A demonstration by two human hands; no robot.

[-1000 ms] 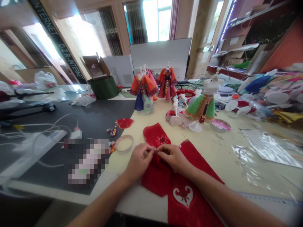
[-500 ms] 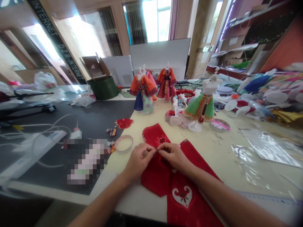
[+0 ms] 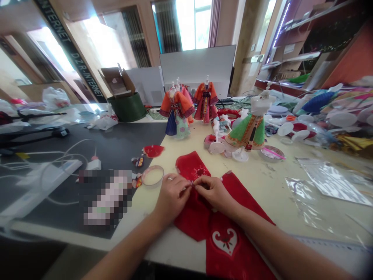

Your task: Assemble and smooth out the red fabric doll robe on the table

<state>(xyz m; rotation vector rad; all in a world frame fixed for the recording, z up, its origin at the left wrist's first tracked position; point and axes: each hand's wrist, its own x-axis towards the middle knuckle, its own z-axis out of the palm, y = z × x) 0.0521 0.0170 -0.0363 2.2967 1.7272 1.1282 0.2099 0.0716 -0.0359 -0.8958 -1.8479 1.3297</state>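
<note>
Red embroidered fabric [image 3: 194,223] lies on the pale tabletop beneath both hands, with a white heart-like motif [image 3: 224,241] near its lower end. My left hand [image 3: 172,194], a ring on one finger, pinches at the fabric's middle. Opposite it, the thumb and finger of my right hand [image 3: 211,189] are pressed together too, the fingertips of the two hands nearly meeting. Between them is something tiny and dark that I cannot make out. A separate red strip [image 3: 243,198] passes under my right wrist. A tape-like ring [image 3: 152,176] lies left of my left hand.
Small dress stands in orange robes [image 3: 175,112] and a green skirt [image 3: 247,132] stand at the back. A round dish [image 3: 272,153] and clear plastic bags [image 3: 332,181] lie right. A power strip [image 3: 43,190] with cables is on the dark mat [image 3: 131,136] at left.
My left hand has turned slightly, its back now more toward me and its fingers more curled. My right hand stays almost in place. The fabric has not visibly moved.
</note>
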